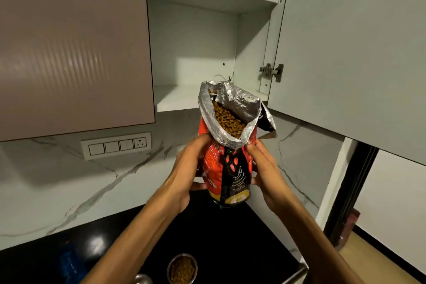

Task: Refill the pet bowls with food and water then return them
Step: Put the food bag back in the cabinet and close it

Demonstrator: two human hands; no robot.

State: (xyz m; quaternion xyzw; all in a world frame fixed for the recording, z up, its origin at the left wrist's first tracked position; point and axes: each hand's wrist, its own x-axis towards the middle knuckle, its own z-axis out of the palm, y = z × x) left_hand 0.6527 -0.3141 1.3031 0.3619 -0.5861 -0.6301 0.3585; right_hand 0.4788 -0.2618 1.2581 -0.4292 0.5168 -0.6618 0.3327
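A glossy black stone countertop [230, 249] runs along the white marble-veined wall. On it, near the front edge, stands a round steel bowl [182, 268] filled with brown kibble. Just to its left, a second rounded steel object [143, 279] shows partly at the frame edge. A blurred blue item [69, 260] lies farther left.

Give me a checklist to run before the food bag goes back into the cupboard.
1. Both hands grip the food bag: left hand, right hand: ok.
2. Bag top closed: not ok, open, kibble showing.
3. Cupboard door open: ok.
4. Free spot on the bottom shelf: ok.
5. Steel bowl on the counter filled: ok, kibble inside.
6. Water bowl filled: cannot tell.
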